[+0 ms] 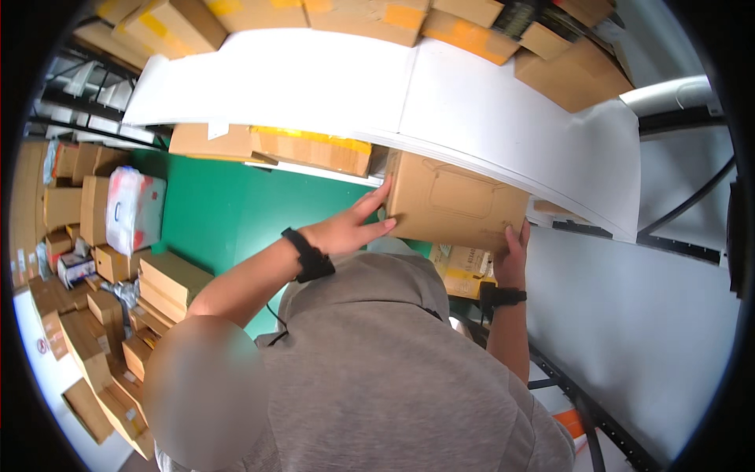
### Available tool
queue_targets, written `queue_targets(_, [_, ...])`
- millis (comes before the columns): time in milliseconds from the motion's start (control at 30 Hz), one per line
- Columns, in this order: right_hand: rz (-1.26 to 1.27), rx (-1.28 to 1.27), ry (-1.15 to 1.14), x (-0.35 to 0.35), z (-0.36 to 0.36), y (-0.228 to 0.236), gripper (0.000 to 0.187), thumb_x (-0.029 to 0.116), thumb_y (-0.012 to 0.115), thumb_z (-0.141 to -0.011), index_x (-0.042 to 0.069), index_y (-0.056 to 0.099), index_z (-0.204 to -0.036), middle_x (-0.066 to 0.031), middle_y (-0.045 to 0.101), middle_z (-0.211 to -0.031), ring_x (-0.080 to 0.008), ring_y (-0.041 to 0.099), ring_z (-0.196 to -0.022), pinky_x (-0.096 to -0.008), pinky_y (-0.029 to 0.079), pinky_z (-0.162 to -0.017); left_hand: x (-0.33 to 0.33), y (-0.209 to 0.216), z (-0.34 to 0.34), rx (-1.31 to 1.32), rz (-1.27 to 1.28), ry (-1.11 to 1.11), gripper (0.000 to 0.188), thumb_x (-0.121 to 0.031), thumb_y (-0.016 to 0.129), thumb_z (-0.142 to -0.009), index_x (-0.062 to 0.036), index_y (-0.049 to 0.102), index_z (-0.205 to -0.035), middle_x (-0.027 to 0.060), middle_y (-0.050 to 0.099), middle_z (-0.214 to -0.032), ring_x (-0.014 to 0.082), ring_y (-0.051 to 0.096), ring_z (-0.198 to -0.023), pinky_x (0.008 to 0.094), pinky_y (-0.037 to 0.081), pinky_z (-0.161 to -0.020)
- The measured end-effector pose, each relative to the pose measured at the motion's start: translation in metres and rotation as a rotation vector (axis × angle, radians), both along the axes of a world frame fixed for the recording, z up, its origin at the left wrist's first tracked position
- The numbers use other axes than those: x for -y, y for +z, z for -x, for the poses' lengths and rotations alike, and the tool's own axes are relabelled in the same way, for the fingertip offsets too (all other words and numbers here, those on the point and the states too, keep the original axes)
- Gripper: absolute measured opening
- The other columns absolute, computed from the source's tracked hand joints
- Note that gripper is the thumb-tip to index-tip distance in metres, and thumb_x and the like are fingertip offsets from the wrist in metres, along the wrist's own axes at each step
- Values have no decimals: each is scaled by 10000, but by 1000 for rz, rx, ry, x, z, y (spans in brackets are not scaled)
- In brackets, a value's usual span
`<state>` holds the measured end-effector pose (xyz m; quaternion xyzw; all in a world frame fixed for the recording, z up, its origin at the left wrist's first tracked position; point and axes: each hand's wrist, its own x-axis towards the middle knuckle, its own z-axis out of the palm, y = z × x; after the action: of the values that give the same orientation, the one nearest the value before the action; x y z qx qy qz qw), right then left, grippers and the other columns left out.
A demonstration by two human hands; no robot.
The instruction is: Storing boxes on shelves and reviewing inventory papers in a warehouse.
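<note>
A plain brown cardboard box (460, 200) is held at the front of a white shelf (314, 79), its far upper edge lying beneath the curved front lip. The load is shared by both hands. The grip of the left hand (354, 224) is applied to the box's left end, with fingers and thumb parted along the edge; the grip of the right hand (513, 256) is closed about the near right corner. The box is judged to be supported and under control. As regards progress, the pick-up is considered complete, and release is not yet made. Whether the box is being drawn out or put in cannot be determined. Its underside is hidden.

Below the lip, to the left of the box, a yellow-taped carton (311, 151) and a plain carton (208, 141) are found side by side. A lower carton (464, 271) with yellow tape is partly seen beneath the held box. A row of cartons (362, 16) is carried along the back of the white shelf.

The floor (228, 197) is finished in green. At the left, brown boxes (94, 338) are piled unevenly, and a white container (135, 208) with red markings is noted beside them. The right side is bounded by a pale panel (629, 338) and black rack framing (684, 118).
</note>
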<state>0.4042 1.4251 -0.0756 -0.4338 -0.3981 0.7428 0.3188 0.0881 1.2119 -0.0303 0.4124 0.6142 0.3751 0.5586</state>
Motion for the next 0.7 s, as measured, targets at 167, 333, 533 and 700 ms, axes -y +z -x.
queue_targets(167, [308, -13, -47, 11, 14, -5, 484, 419, 554, -1002, 115, 534, -1378, -89, 582, -1369, -253, 560, -1252, -475, 463, -1052, 1, -12, 17, -101, -84, -81, 937, -426, 606, -1024, -38, 18, -1642, 263, 220, -1650, 354, 232, -1543, 392, 294, -1220])
queue_targets(333, [209, -49, -107, 35, 17, -7, 528, 540, 491, -1008, 136, 553, -1342, -64, 583, -1373, -277, 541, -1268, -568, 409, -1101, 11, -23, 34, -64, -191, 9, 928, -381, 647, -996, -5, 87, -1634, 273, 271, -1628, 363, 292, -1518, 397, 310, -1212])
queue_targets(533, [39, 66, -228, 78, 38, -53, 887, 718, 535, -936, 222, 222, -1600, -102, 299, -1631, -349, 263, -1512, -676, 258, -1186, 13, -49, 44, 27, -203, 8, 939, -351, 679, -990, 16, 95, -1627, 270, 277, -1625, 337, 282, -1518, 402, 274, -1230])
queue_targets(700, [131, 98, -235, 107, 68, -62, 1003, 780, 563, -883, 302, 104, -1636, -75, 38, -1712, -410, 88, -1560, -695, 282, -1164, 18, -55, 43, -107, -228, 30, 970, -419, 666, -984, 52, 98, -1613, 296, 255, -1626, 380, 211, -1544, 416, 297, -1224])
